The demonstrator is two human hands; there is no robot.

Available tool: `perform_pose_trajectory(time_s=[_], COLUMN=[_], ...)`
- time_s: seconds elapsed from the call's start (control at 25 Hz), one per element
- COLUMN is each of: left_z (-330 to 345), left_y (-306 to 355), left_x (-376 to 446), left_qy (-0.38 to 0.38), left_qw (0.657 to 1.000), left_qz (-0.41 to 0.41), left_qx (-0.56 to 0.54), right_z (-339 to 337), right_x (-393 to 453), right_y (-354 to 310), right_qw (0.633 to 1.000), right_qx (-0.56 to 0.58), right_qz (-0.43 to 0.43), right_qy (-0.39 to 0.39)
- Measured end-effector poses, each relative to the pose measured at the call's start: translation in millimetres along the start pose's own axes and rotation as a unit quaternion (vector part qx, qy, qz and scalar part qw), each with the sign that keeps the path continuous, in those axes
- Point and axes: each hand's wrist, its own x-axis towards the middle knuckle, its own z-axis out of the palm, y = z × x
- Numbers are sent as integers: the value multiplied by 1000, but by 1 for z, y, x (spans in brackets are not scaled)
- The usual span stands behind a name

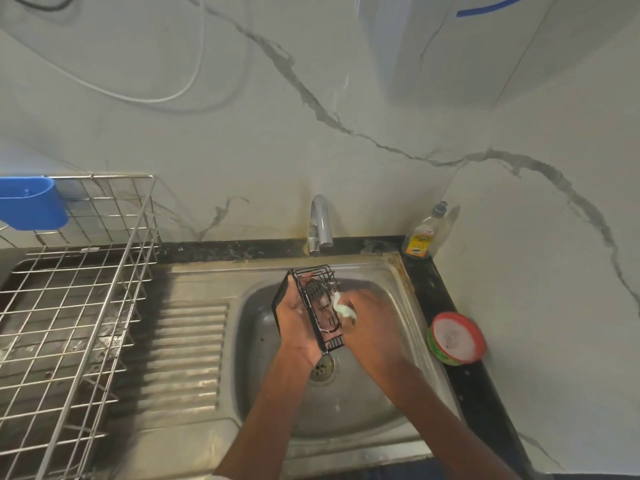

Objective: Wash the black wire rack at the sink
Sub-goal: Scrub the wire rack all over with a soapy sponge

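Head view shows my left hand (298, 318) wrapped around the small black wire rack (317, 304), fingers curled onto its left side and palm under it, so the rack is held tilted up over the basin of the stainless steel sink (394, 271), just in front of the chrome tap (320, 223). My right hand (369, 322) pinches a pale, sudsy scrubbing pad (344, 308) and presses it against the rack's right face.

I judge this to be the scrubbing step: soap is on, and no water seems to run from the tap, though I cannot be sure. The next move calls for working the pad along the remaining wires and corners, turning the rack in my left hand to reach the far side, then rinsing.

For room, the basin below is open, with the round metal drain (322, 367) directly under the rack. The tap spout stands close behind the rack's top edge, so tilting it back risks a knock. On the right, the sink rim is near my wrist, and beyond it a round red-rimmed soap tub (455, 337) and a clear dish-liquid bottle (424, 233) sit on the dark counter. To the left, the ribbed draining board (187, 348) is bare, and the silver wire dish drainer (69, 306) stands well apart.
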Motion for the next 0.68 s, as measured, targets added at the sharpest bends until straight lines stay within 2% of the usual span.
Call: perform_pose_trajectory(time_s=[0.08,0.16,0.32,0.4,0.52,0.56,0.64,0.68], left_z=[-6,-4,7,6,1,1,4,7], left_y=[-2,-5,-13,-9,-10,-12,-18,-19], left_x=[4,2,-9,-8,-10,-11,-13,-14], left_qy=[-1,-5,-1,-1,3,9,18,16], left_qw=[1000,1000,996,997,997,995,993,993], left_qz=[1,-11,-25,-19,-22,-23,-26,-28], left_qx=[3,27,81,72,79,93,115,118], right_z=[-3,-5,-9,-6,1,0,-1,-1], right_x=[-17,-2,63,62,39,44,59,62], right_y=[8,7,-12,-18,-10,-4,-3,-9], right_qw=[999,997,983,985,997,998,996,991], right_qx=[28,69,147,139,74,54,47,79], right_qz=[-3,8,86,76,8,19,74,88], right_qy=[-37,-40,69,70,-7,-13,33,54])
